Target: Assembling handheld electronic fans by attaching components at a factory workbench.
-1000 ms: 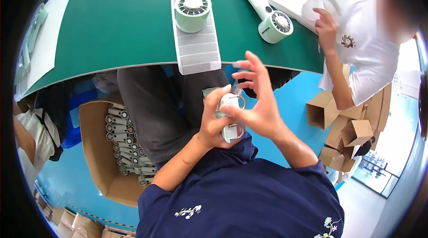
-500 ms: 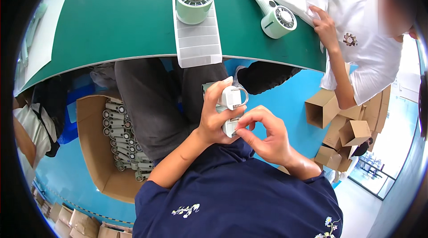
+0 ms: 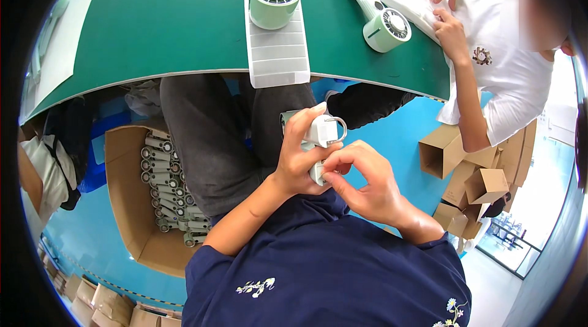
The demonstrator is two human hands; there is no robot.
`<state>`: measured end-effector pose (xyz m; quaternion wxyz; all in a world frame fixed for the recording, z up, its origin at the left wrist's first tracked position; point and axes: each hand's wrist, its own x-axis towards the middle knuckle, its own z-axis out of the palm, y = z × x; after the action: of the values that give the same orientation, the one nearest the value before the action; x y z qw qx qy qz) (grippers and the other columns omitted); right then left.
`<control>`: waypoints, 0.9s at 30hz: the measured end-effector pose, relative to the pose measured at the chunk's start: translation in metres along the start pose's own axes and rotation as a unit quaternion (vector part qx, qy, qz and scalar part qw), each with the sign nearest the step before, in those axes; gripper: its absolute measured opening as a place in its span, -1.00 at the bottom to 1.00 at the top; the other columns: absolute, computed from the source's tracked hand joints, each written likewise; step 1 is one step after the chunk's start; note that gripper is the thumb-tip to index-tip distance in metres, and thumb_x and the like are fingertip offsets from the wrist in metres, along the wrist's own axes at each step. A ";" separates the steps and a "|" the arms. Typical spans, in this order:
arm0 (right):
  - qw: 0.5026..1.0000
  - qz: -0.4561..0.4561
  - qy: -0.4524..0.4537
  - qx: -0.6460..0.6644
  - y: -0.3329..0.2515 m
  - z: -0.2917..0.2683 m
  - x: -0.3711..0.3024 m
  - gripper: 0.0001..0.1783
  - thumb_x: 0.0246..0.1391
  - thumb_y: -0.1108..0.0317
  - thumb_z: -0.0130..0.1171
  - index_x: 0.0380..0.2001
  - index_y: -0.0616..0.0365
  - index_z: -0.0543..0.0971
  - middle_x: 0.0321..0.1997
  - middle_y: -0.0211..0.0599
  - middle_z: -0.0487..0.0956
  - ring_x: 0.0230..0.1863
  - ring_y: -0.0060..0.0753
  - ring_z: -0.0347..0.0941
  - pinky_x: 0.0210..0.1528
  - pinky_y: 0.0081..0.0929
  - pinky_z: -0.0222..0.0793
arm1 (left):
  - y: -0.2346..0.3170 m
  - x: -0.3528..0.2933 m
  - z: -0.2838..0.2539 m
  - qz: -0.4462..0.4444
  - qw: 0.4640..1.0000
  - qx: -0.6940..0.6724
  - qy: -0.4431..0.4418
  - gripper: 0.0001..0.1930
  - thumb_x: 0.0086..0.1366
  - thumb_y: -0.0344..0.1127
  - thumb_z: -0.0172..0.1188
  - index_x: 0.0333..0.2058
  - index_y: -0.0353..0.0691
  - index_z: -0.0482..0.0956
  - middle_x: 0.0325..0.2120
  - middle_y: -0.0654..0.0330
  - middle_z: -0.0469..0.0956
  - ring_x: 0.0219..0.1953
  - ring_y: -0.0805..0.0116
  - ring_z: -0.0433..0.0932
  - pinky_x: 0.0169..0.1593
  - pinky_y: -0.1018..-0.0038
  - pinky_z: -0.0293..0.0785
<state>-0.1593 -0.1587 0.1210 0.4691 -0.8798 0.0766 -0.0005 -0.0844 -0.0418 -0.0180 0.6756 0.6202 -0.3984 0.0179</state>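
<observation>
Above my lap, my left hand (image 3: 298, 158) is wrapped around two pale green handheld fans, one over the other. Their white handle ends point right; the fan heads are mostly hidden by my fingers. The upper fan (image 3: 322, 131) has a grey loop (image 3: 340, 131) at its end. My right hand (image 3: 366, 181) pinches the end of the lower fan (image 3: 316, 172) between thumb and forefinger. Exactly which small part lies in the pinch is hidden.
A white segmented strip (image 3: 278, 57) bearing a fan (image 3: 275, 2) overhangs the green table (image 3: 177, 20). Another fan (image 3: 380, 17) lies to its right. A co-worker in white (image 3: 508, 63) handles white sheeting. A carton (image 3: 138, 223) of fans stands left; cardboard boxes (image 3: 450, 149) stand right.
My hands and both fans have shifted slightly, and the lower fan's end is more covered by my right fingers. The co-worker's upper hand has moved down onto the white sheeting.
</observation>
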 end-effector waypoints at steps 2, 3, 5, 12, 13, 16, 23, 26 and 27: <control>1.000 -0.013 -0.007 -0.005 0.000 -0.001 0.001 -0.73 -0.07 0.61 0.40 -0.28 0.17 0.57 -0.35 -0.32 0.60 -0.33 -0.32 0.49 -0.25 -0.43 0.43 | 0.001 0.001 -0.001 0.001 1.000 -0.001 -0.003 -0.57 -0.09 -0.13 0.46 -0.20 -0.14 0.71 0.25 -0.21 0.29 0.20 -0.23 0.36 0.20 -0.01 0.33; 1.000 -0.014 -0.007 -0.005 0.000 -0.002 0.002 -0.73 -0.07 0.61 0.40 -0.28 0.17 0.57 -0.35 -0.32 0.60 -0.33 -0.32 0.49 -0.25 -0.43 0.43 | 0.001 0.002 -0.001 0.001 1.000 0.003 -0.004 -0.57 -0.09 -0.13 0.46 -0.20 -0.14 0.71 0.25 -0.21 0.29 0.19 -0.23 0.36 0.20 -0.01 0.33; 0.999 -0.023 -0.010 -0.022 -0.001 -0.002 0.003 -0.73 -0.08 0.61 0.40 -0.29 0.16 0.58 -0.35 -0.33 0.61 -0.34 -0.30 0.51 -0.28 -0.40 0.43 | 0.001 0.003 -0.001 0.000 1.000 0.006 -0.004 -0.57 -0.09 -0.13 0.46 -0.20 -0.14 0.71 0.25 -0.20 0.29 0.19 -0.23 0.36 0.20 -0.01 0.33; 0.987 -0.123 0.033 -0.098 0.007 0.002 0.001 -0.71 -0.14 0.57 0.40 -0.29 0.15 0.58 -0.37 -0.33 0.60 -0.40 -0.23 0.53 -0.38 -0.37 0.47 | -0.003 0.001 0.000 0.009 1.000 -0.017 -0.001 -0.56 -0.10 -0.16 0.45 -0.17 -0.14 0.70 0.25 -0.27 0.29 0.19 -0.24 0.37 0.20 -0.02 0.34; 0.987 -0.124 0.035 -0.097 0.007 0.003 0.000 -0.71 -0.14 0.57 0.40 -0.29 0.15 0.58 -0.37 -0.33 0.60 -0.40 -0.23 0.53 -0.38 -0.37 0.47 | -0.002 0.001 0.001 0.008 1.000 -0.018 0.006 -0.57 -0.09 -0.17 0.45 -0.17 -0.13 0.69 0.25 -0.26 0.29 0.19 -0.24 0.38 0.20 -0.01 0.34; 0.980 -0.154 0.045 -0.115 0.009 0.006 0.000 -0.68 -0.19 0.58 0.40 -0.28 0.16 0.60 -0.34 -0.31 0.62 -0.38 -0.23 0.55 -0.38 -0.39 0.49 | 0.000 -0.001 0.001 0.003 1.000 -0.018 0.002 -0.58 -0.08 -0.19 0.44 -0.17 -0.13 0.69 0.26 -0.24 0.28 0.18 -0.23 0.38 0.19 0.00 0.34; 0.969 -0.199 0.079 -0.123 0.012 0.010 0.001 -0.67 -0.21 0.60 0.41 -0.28 0.18 0.61 -0.31 -0.28 0.65 -0.32 -0.21 0.59 -0.34 -0.39 0.52 | -0.004 0.001 0.000 -0.001 1.000 -0.020 0.015 -0.55 -0.09 -0.18 0.45 -0.15 -0.12 0.69 0.26 -0.24 0.28 0.19 -0.23 0.38 0.21 0.00 0.33; 0.982 -0.157 0.068 -0.079 0.010 0.008 0.002 -0.68 -0.18 0.63 0.41 -0.28 0.18 0.61 -0.31 -0.27 0.65 -0.32 -0.20 0.59 -0.31 -0.38 0.51 | -0.004 0.000 -0.001 -0.006 0.999 -0.031 0.019 -0.55 -0.09 -0.16 0.46 -0.15 -0.12 0.69 0.26 -0.24 0.28 0.20 -0.24 0.37 0.21 -0.01 0.32; 0.987 -0.133 0.056 -0.065 0.008 0.006 0.003 -0.68 -0.17 0.66 0.41 -0.29 0.19 0.60 -0.32 -0.27 0.66 -0.32 -0.20 0.59 -0.29 -0.37 0.49 | -0.003 0.000 -0.002 -0.006 0.999 -0.032 0.017 -0.54 -0.09 -0.15 0.46 -0.15 -0.12 0.69 0.26 -0.24 0.28 0.21 -0.24 0.36 0.21 -0.01 0.32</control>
<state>-0.1573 -0.1588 0.1108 0.4020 -0.9092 -0.0155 -0.1073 -0.0820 -0.0413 -0.0207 0.7021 0.6002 -0.3830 0.0116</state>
